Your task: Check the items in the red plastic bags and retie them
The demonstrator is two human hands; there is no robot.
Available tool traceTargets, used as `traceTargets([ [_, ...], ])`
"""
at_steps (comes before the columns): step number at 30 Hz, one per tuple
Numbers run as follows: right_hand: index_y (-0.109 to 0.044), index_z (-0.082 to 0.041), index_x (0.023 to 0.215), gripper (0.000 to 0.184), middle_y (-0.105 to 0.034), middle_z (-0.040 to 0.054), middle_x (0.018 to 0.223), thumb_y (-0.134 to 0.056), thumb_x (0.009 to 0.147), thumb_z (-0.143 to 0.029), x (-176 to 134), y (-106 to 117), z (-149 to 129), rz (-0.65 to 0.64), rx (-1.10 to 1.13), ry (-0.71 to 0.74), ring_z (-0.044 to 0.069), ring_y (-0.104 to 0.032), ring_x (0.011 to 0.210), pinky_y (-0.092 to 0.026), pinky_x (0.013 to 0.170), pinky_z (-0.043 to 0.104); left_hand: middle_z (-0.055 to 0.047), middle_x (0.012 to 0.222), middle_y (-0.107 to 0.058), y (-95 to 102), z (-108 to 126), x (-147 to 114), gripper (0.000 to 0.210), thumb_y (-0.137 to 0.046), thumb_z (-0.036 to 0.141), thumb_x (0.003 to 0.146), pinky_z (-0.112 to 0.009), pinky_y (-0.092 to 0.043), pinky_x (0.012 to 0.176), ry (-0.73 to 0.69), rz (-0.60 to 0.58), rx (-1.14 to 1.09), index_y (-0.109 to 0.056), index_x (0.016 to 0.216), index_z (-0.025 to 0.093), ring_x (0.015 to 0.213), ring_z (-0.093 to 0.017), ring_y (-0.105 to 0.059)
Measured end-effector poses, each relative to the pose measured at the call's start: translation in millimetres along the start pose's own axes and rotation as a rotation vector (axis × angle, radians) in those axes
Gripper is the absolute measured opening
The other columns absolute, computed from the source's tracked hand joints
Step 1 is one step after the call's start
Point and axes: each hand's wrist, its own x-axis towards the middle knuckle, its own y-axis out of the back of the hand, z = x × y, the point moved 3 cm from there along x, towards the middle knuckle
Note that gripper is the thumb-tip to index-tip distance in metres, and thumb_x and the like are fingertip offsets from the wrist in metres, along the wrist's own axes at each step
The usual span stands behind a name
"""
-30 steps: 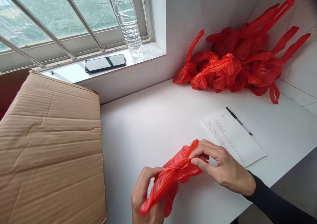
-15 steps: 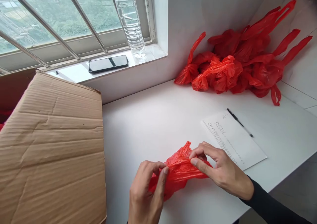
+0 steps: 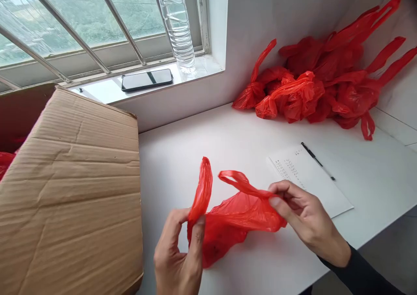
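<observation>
A red plastic bag [image 3: 228, 230] is stretched between my two hands just over the white table. My left hand [image 3: 182, 251] pinches it at the base of one handle, which sticks up above the fingers. At the other side my right hand [image 3: 302, 212] pinches the base of the second handle, whose loop points left. Between the two handles the bag's body sags, crumpled and partly see-through. Whether anything lies inside it I cannot tell.
On the left stands a cardboard box [image 3: 87, 190] with red material inside. Several red plastic bags [image 3: 293, 95] are heaped at the back right. A written-on paper pad [image 3: 316, 177] and a black pen [image 3: 317, 160] lie right. The sill holds a phone [image 3: 147, 80] and a water bottle [image 3: 179, 30].
My hands have moved apart, the left one leftward and the right one rightward. Both handles of the bag now stand out separately, where before the bag was bunched between my fingers.
</observation>
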Motion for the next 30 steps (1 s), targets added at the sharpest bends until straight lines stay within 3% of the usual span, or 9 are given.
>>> traceTargets([
  [5, -0.055, -0.028, 0.1, 0.012, -0.053, -0.0001, 0.078, -0.052, 0.1, -0.039, -19.2, 14.4, -16.6, 0.192, 0.161, 0.11, 0.014, -0.05, 0.06, -0.045, 0.053, 0.024, -0.005, 0.099, -0.072, 20.0, 15.4, -8.2, 0.012, -0.071, 0.03, 0.085, -0.028, -0.055, 0.081, -0.035, 0.243, -0.236, -0.076, 0.095, 0.026, 0.096, -0.022, -0.066],
  [7, -0.055, -0.027, 0.099, 0.012, -0.053, 0.0004, 0.077, -0.052, 0.1, -0.038, -24.1, 15.6, -13.7, 0.174, 0.159, 0.1, 0.015, -0.051, 0.059, -0.047, 0.054, 0.025, -0.005, 0.095, -0.07, 20.2, 17.2, -10.6, 0.013, -0.069, 0.034, 0.087, -0.03, -0.054, 0.086, -0.051, 0.208, -0.293, -0.075, 0.081, 0.024, 0.098, -0.023, -0.065],
  [10, -0.056, -0.026, 0.098, 0.012, -0.056, 0.0007, 0.081, -0.054, 0.099, -0.037, -26.4, 15.6, -4.9, 0.117, 0.061, 0.066, 0.015, -0.056, 0.064, -0.051, 0.058, 0.025, -0.004, 0.096, -0.065, 12.2, 14.6, -13.5, 0.028, -0.065, 0.043, 0.088, -0.025, -0.053, 0.078, -0.016, 0.085, -0.267, -0.061, 0.069, 0.023, 0.099, -0.021, -0.062],
  [15, -0.056, -0.023, 0.088, 0.019, -0.057, 0.0003, 0.075, -0.057, 0.095, -0.04, -17.8, 11.0, -10.3, 0.091, -0.181, 0.117, 0.016, -0.058, 0.066, -0.05, 0.061, 0.026, -0.001, 0.102, -0.059, 3.0, 9.0, -18.8, 0.03, -0.07, 0.032, 0.084, -0.022, -0.048, 0.082, 0.086, 0.188, -0.106, -0.043, 0.073, 0.023, 0.106, -0.017, -0.057],
  [20, -0.058, -0.021, 0.092, 0.016, -0.062, 0.0026, 0.075, -0.058, 0.093, -0.037, -4.8, -13.8, -32.1, -0.083, -0.464, 0.245, 0.02, -0.062, 0.072, -0.05, 0.066, 0.029, -0.001, 0.103, -0.06, 1.8, 10.5, -18.4, 0.012, -0.061, 0.024, 0.09, -0.021, -0.052, 0.079, -0.021, 0.089, -0.056, -0.052, 0.083, 0.025, 0.099, -0.015, -0.061],
  [25, -0.057, -0.02, 0.091, 0.003, -0.064, 0.0027, 0.074, -0.055, 0.091, -0.017, 1.1, -52.4, -50.7, -0.324, -0.736, 0.332, 0.02, -0.063, 0.07, -0.046, 0.063, 0.028, -0.002, 0.105, -0.061, 0.1, 9.6, -19.8, 0.015, -0.057, 0.014, 0.088, -0.023, -0.052, 0.081, -0.053, 0.127, -0.09, -0.048, 0.08, 0.024, 0.1, -0.016, -0.061],
  [28, -0.055, -0.02, 0.084, 0.02, -0.063, 0.0018, 0.071, -0.049, 0.083, -0.001, -2.5, -69.0, -49.4, -0.52, -0.932, 0.357, 0.02, -0.062, 0.062, -0.041, 0.054, 0.03, -0.002, 0.103, -0.061, -5.5, 6.4, -29.2, 0.02, -0.054, 0.005, 0.083, -0.023, -0.05, 0.081, -0.113, 0.16, -0.085, -0.047, 0.077, 0.024, 0.103, -0.017, -0.059],
  [30, -0.055, -0.02, 0.082, 0.024, -0.063, 0.0016, 0.069, -0.047, 0.082, 0.002, -8.1, -68.9, -39.5, -0.553, -0.995, 0.391, 0.02, -0.061, 0.058, -0.038, 0.05, 0.031, -0.002, 0.103, -0.059, -12.4, 4.7, -39.7, 0.02, -0.052, 0.005, 0.083, -0.024, -0.049, 0.078, -0.148, 0.132, -0.116, -0.046, 0.077, 0.023, 0.098, -0.017, -0.058],
])
